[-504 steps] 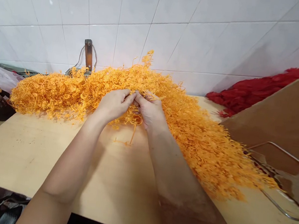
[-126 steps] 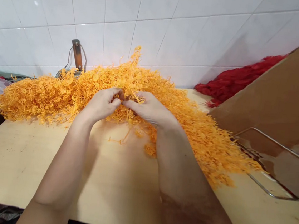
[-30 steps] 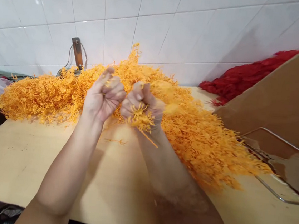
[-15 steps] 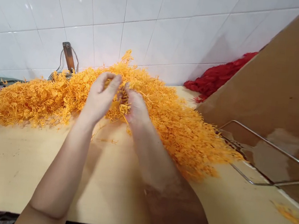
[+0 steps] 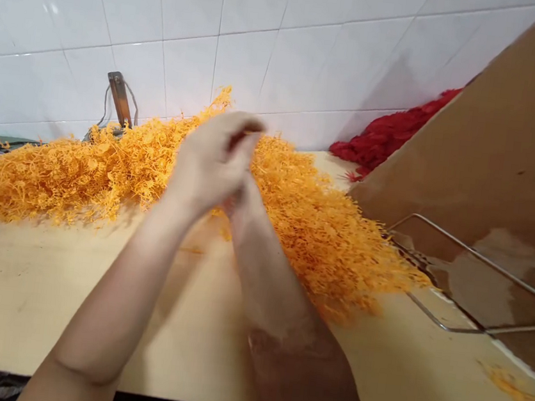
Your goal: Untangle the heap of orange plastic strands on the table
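A long bundle of orange-yellow plant sprigs lies across the pale wooden table. At its middle, my left hand reaches over toward the right, fingers curled, its outline blurred. My right hand is just behind and below it, at the bundle's near side, and mostly covered by the left. The wrists are close together. What either hand's fingers hold is hidden.
A brown cardboard sheet leans at the right beside a metal wire frame. Red feathery material lies behind it. An upright brown tool handle stands against the tiled wall. Loose yellow bits lie front right.
My left hand has moved right and nearer the camera, now crossing in front of my right hand. The sprigs between the hands are now covered.
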The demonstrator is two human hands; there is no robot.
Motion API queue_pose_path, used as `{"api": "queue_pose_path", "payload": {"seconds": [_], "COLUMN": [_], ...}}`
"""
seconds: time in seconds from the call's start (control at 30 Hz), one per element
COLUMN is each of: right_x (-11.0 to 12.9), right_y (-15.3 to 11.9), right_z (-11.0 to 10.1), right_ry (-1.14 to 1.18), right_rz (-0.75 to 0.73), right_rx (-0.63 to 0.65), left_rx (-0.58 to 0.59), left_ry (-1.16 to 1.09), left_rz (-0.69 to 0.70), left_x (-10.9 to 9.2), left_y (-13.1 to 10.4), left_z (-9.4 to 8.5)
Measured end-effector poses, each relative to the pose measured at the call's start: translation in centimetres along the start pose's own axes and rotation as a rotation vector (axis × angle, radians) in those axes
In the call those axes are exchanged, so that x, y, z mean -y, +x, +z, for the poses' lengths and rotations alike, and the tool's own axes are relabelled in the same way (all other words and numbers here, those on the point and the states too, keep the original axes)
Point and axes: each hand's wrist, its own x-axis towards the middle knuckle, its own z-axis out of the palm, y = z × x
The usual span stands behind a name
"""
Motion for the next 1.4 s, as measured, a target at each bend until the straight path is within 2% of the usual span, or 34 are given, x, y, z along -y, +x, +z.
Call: {"api": "queue_pose_path", "payload": {"seconds": [0.07, 0.13, 0.2, 0.27, 0.33, 0.4, 0.47, 0.5, 0.6, 0.67, 0.73, 0.8, 0.9, 1.07, 1.17, 1.27, 1.4], "right_x": [0.4, 0.9, 1.4, 1.9, 2.3, 2.6, 2.8, 3.0, 3.4, 3.9, 4.3, 4.6, 5.1, 5.8, 5.8, 5.3, 4.4], "right_y": [-0.1, -0.3, -0.4, -0.6, -0.8, -1.0, -1.1, -1.1, -1.2, -1.4, -1.6, -1.7, -1.7, -1.4, -1.3, -1.5, -1.5], "right_z": [0.0, 0.2, 0.5, 0.9, 1.2, 1.4, 1.4, 1.3, 1.0, 0.8, 0.7, 0.7, 0.6, 0.2, 0.6, 1.1, 1.3], "right_ry": [0.182, 0.393, 0.494, 0.524, 0.535, 0.566, 0.631, 0.668, 0.765, 0.821, 0.860, 0.877, 0.886, 0.898, 0.840, 0.746, 0.641], "right_rz": [0.121, 0.261, 0.324, 0.347, 0.379, 0.450, 0.523, 0.538, 0.464, 0.375, 0.312, 0.293, 0.322, 0.390, 0.363, 0.308, 0.246], "right_rx": [-0.089, -0.139, -0.143, -0.144, -0.143, -0.118, -0.063, -0.026, 0.077, 0.113, 0.121, 0.118, 0.049, -0.134, -0.159, -0.149, -0.200], "left_rx": [0.005, 0.156, 0.283, 0.280, 0.240, 0.290, 0.358, 0.356, 0.182, 0.040, -0.079, -0.149, -0.112, -0.021, 0.058, 0.176, 0.193], "left_ry": [0.077, 0.198, 0.269, 0.262, 0.210, 0.091, -0.134, -0.283, -0.739, -0.973, -1.116, -1.155, -1.053, -0.736, -0.565, -0.423, -0.249], "left_rz": [-0.158, -0.310, -0.375, -0.357, -0.326, -0.326, -0.346, -0.363, -0.447, -0.503, -0.523, -0.524, -0.549, -0.510, -0.524, -0.481, -0.386], "left_x": [2.1, 3.8, 4.8, 4.9, 4.8, 4.8, 5.2, 5.5, 6.1, 5.8, 4.8, 3.7, 3.0, 4.2, 4.4, 3.8, 3.4], "left_y": [-1.2, -2.2, -2.8, -3.1, -3.1, -3.0, -2.9, -2.9, -3.0, -2.9, -2.8, -2.6, -2.5, -2.4, -2.5, -2.6, -2.8], "left_z": [-2.7, -4.1, -4.3, -3.8, -3.4, -3.4, -3.6, -3.7, -3.2, -2.6, -2.3, -2.6, -4.1, -6.4, -6.1, -4.8, -3.4]}}
